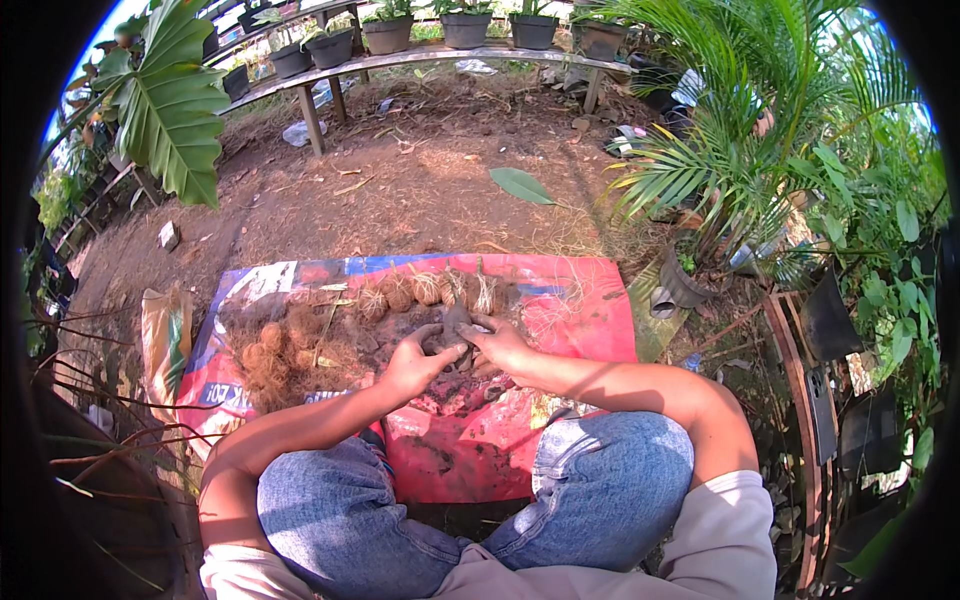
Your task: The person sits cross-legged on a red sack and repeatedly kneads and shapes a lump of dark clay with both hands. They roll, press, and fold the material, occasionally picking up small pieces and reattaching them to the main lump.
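Note:
My left hand [420, 358] and my right hand [501, 343] meet over the middle of the sheet, both cupped around a dark lump of damp soil [456, 321]. It narrows to a point at the top; its underside is hidden by my fingers. Just beyond it stands a row of several fibre-wrapped balls [400, 292], some tied with pale strands and some with short green stems. To the left of my left hand lies a heap of loose brown fibre, probably coconut coir [274, 367], with small round fibre balls [271, 337] in it.
A soil-stained red printed plastic sheet [465, 472] lies under everything, between my knees. Pale strings [566, 304] trail over its right side. A crumpled sack [165, 349] lies left. A fallen plant pot [681, 277] and palm [720, 165] stand right; a bench of potted plants [450, 56] is beyond.

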Demonstrator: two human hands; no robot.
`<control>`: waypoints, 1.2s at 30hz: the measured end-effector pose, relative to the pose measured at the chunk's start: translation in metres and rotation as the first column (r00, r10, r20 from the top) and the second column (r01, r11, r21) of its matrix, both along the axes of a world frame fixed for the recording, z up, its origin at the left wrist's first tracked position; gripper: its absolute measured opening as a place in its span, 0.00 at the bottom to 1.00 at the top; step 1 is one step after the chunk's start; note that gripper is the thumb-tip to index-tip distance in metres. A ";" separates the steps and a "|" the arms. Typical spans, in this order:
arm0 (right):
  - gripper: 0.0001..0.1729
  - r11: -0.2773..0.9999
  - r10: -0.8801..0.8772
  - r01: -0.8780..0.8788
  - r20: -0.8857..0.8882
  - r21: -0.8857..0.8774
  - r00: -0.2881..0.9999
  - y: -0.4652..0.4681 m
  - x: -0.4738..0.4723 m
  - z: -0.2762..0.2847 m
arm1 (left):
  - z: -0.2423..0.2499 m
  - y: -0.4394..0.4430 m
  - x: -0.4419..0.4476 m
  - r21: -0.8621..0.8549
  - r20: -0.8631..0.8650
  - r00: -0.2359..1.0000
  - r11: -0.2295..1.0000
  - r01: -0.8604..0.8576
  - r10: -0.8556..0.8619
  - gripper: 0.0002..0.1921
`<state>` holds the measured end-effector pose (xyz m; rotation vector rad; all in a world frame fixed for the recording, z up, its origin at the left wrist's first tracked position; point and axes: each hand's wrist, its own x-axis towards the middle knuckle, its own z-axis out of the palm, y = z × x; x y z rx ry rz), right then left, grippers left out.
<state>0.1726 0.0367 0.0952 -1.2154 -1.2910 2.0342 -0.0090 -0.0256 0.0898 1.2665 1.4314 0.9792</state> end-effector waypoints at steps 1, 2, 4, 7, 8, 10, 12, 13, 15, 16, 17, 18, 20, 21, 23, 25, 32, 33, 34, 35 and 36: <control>0.37 1.000 0.000 0.000 -0.002 -0.006 1.000 0.000 0.000 -0.001 | -0.002 0.000 -0.001 -0.016 -0.013 1.000 1.000 -0.002 0.002 0.35; 0.37 1.000 0.004 -0.003 0.007 -0.019 1.000 0.000 0.000 -0.001 | -0.003 0.000 -0.002 -0.008 -0.016 1.000 1.000 0.004 -0.004 0.35; 0.36 1.000 0.005 -0.006 0.022 0.009 1.000 0.000 0.000 -0.003 | -0.007 0.002 -0.003 -0.054 -0.066 0.998 0.999 -0.004 0.001 0.35; 0.37 1.000 0.002 -0.002 0.035 0.017 0.999 0.001 0.000 -0.006 | -0.012 0.003 -0.004 0.005 -0.016 1.000 1.000 -0.006 0.006 0.34; 0.37 1.000 0.001 -0.002 0.043 0.016 0.999 0.001 0.000 -0.007 | -0.013 0.004 -0.005 0.023 0.005 1.000 1.000 0.003 -0.003 0.34; 0.37 1.000 -0.003 0.003 0.034 0.012 0.999 0.002 -0.001 -0.009 | -0.014 0.005 -0.005 -0.038 -0.002 1.000 0.999 -0.006 0.006 0.34; 0.36 1.000 -0.002 0.001 0.033 0.018 0.999 0.002 -0.002 -0.010 | -0.014 0.005 -0.005 -0.001 0.057 0.998 1.000 0.018 -0.018 0.34; 0.37 1.000 0.000 -0.001 0.034 0.026 0.999 0.002 -0.002 -0.010 | -0.014 0.005 -0.005 -0.008 0.069 0.997 1.000 0.017 -0.017 0.34; 0.36 0.999 0.003 -0.004 0.040 0.037 0.999 0.002 -0.002 -0.009 | -0.013 0.004 -0.005 -0.003 0.060 0.998 1.000 0.022 -0.021 0.34; 0.36 0.999 0.003 -0.005 0.045 0.038 0.999 0.002 -0.002 -0.008 | -0.012 0.004 -0.006 -0.009 0.052 0.998 1.000 0.020 -0.019 0.33; 0.36 0.999 0.002 -0.004 0.067 0.033 0.998 0.002 -0.002 -0.007 | -0.013 0.004 -0.006 -0.022 0.042 0.999 0.999 0.025 -0.024 0.34; 0.36 1.000 0.000 -0.002 0.044 0.030 0.999 0.001 -0.002 -0.006 | -0.013 0.004 -0.008 -0.035 0.032 0.999 0.999 0.030 -0.029 0.35; 0.36 1.000 -0.002 0.002 0.036 0.011 0.999 0.001 -0.001 -0.004 | -0.015 0.004 -0.009 -0.045 0.013 1.000 0.999 0.029 -0.028 0.35; 0.36 1.000 0.001 -0.002 0.032 0.024 0.999 0.001 -0.001 -0.004 | -0.016 0.005 -0.010 -0.042 0.002 1.000 0.999 0.022 -0.022 0.35; 0.36 0.999 0.012 -0.014 0.053 0.039 0.999 0.001 -0.001 -0.003 | -0.018 0.006 -0.010 -0.021 0.006 1.000 1.000 0.023 -0.023 0.35; 0.37 1.000 0.013 -0.013 0.013 0.027 1.000 0.001 0.000 -0.004 | -0.020 0.007 -0.010 -0.018 0.000 1.000 1.000 0.021 -0.021 0.34; 0.37 1.000 0.013 -0.014 0.069 0.015 0.998 0.002 -0.001 -0.009 | -0.016 0.005 -0.009 -0.024 0.042 0.998 0.999 0.044 -0.042 0.32; 0.37 1.000 0.013 -0.015 0.059 0.027 0.998 0.002 -0.001 -0.009 | -0.015 0.005 -0.009 -0.027 0.042 0.998 0.999 0.044 -0.043 0.32; 0.37 0.999 0.014 -0.016 0.063 0.033 0.998 0.002 -0.002 -0.010 | -0.015 0.005 -0.009 -0.040 0.035 0.998 0.998 0.045 -0.044 0.31; 0.37 0.999 0.013 -0.016 0.081 0.034 0.997 0.002 -0.002 -0.011 | -0.014 0.005 -0.009 -0.030 0.036 0.998 0.998 0.046 -0.045 0.31; 0.37 0.999 0.013 -0.016 0.061 0.037 0.998 0.002 -0.002 -0.012 | -0.014 0.005 -0.009 -0.030 0.030 0.998 0.998 0.047 -0.046 0.31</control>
